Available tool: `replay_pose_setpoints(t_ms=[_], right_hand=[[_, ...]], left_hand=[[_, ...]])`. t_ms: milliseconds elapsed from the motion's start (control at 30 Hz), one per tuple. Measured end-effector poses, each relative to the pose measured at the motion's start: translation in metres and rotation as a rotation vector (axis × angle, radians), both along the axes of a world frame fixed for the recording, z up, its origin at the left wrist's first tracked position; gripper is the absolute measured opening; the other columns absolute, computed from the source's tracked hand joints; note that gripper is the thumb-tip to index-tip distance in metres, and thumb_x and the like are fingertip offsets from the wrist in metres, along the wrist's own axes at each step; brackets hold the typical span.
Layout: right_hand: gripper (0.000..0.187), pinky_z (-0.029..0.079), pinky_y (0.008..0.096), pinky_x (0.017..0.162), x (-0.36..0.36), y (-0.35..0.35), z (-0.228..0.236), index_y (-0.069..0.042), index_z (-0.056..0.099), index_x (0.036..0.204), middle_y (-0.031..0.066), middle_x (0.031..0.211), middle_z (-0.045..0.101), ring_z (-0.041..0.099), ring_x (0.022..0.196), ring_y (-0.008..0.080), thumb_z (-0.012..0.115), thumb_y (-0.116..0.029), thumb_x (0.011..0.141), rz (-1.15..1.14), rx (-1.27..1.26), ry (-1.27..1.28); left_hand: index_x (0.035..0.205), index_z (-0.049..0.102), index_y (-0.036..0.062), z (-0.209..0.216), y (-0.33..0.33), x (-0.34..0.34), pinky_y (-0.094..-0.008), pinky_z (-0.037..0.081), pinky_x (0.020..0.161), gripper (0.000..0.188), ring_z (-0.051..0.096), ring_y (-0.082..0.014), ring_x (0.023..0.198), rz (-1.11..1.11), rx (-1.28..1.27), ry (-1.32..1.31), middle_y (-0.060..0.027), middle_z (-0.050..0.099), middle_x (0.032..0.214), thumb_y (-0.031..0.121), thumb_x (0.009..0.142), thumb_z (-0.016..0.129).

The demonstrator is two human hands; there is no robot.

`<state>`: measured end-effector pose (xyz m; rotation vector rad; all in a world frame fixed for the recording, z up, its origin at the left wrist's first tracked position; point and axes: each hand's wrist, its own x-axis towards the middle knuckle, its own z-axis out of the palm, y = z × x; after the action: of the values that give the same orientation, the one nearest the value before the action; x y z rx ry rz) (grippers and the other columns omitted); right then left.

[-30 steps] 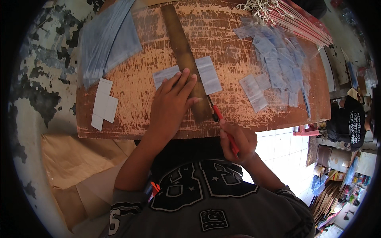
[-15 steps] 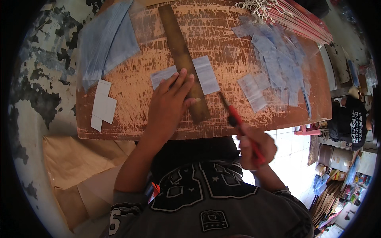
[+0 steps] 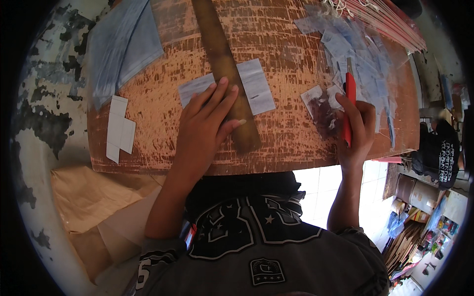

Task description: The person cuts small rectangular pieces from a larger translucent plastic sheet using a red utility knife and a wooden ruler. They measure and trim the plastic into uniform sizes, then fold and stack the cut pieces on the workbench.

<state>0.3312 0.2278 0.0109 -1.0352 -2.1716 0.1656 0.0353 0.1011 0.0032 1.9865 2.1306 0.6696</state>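
Note:
My left hand [image 3: 206, 111] lies with fingers stretched out, pressing on a long brown straight strip [image 3: 224, 64] and the pale sheet pieces under it. One pale sheet piece [image 3: 256, 88] sticks out to the right of the strip. Another pale piece [image 3: 196, 89] shows on its left, partly hidden by my hand. My right hand [image 3: 359, 118] is closed round a red utility knife [image 3: 349, 106], its blade pointing away from me. Close to its fingertips is a small clear piece [image 3: 321, 111] with a dark, shiny-looking surface.
The worn brown table [image 3: 182, 143] bears a heap of bluish clear pieces [image 3: 345, 44] at right and large bluish sheets [image 3: 121, 49] at far left. A white cut-out template [image 3: 120, 130] lies at left. Red sticks [image 3: 380, 19] lie at the far right. A person [image 3: 438, 150] is at the right.
My right hand has moved right and away from me with the utility knife, from beside the strip to the clear pieces. My left hand stays on the strip.

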Motion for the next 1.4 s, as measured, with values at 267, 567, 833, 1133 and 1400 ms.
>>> replay_pose_setpoints(t_ms=[267,567,833,1133,1400], right_hand=[[0.057,0.059,0.042,0.077,-0.002,0.026,-0.003,-0.02,0.073,0.13,0.0134,0.12,0.062,0.07,0.097,0.031,0.076,0.008,0.081,-0.032,-0.146,-0.142],[0.05,0.06,0.0402,0.078,-0.016,0.0,0.014,-0.013,0.073,0.132,0.0158,0.121,0.064,0.071,0.096,0.0278,0.072,0.007,0.086,0.02,-0.276,0.008],[0.052,0.054,0.0463,0.087,-0.082,-0.072,0.005,0.0,0.059,0.133,0.0209,0.118,0.062,0.064,0.104,0.0391,0.083,-0.019,0.091,0.292,-0.355,-0.028],[0.07,0.052,0.0472,0.09,-0.111,-0.091,0.006,-0.001,0.054,0.138,0.0206,0.119,0.056,0.06,0.109,0.0402,0.087,-0.026,0.082,0.226,-0.374,-0.109],[0.067,0.054,0.0481,0.088,-0.103,-0.083,0.018,-0.004,0.052,0.142,0.0215,0.121,0.057,0.063,0.108,0.0412,0.083,-0.017,0.084,0.133,-0.432,-0.077]], left_hand=[[0.156,0.057,0.0169,0.0,0.001,0.0,-0.0531,0.033,0.125,0.062,0.045,-0.0289,0.152,0.005,-0.025,0.014,-0.0068,0.049,0.166,0.04,0.1,0.068],[0.157,0.056,0.0154,0.002,-0.002,-0.002,-0.054,0.029,0.127,0.06,0.043,-0.0309,0.154,-0.005,-0.028,-0.032,-0.0087,0.049,0.167,0.038,0.103,0.066],[0.157,0.056,0.0185,-0.005,-0.003,-0.003,-0.0533,0.032,0.125,0.061,0.045,-0.0288,0.152,-0.006,0.036,-0.044,-0.0053,0.049,0.167,0.042,0.102,0.066],[0.161,0.049,0.0125,-0.003,-0.004,-0.002,-0.0478,0.039,0.12,0.066,0.048,-0.0331,0.147,-0.025,0.097,-0.019,-0.0088,0.05,0.166,0.031,0.101,0.068],[0.171,0.026,0.0173,-0.003,-0.007,-0.007,-0.0545,0.031,0.127,0.093,0.046,-0.0325,0.151,-0.031,0.068,-0.244,-0.0121,0.049,0.164,0.052,0.096,0.067]])
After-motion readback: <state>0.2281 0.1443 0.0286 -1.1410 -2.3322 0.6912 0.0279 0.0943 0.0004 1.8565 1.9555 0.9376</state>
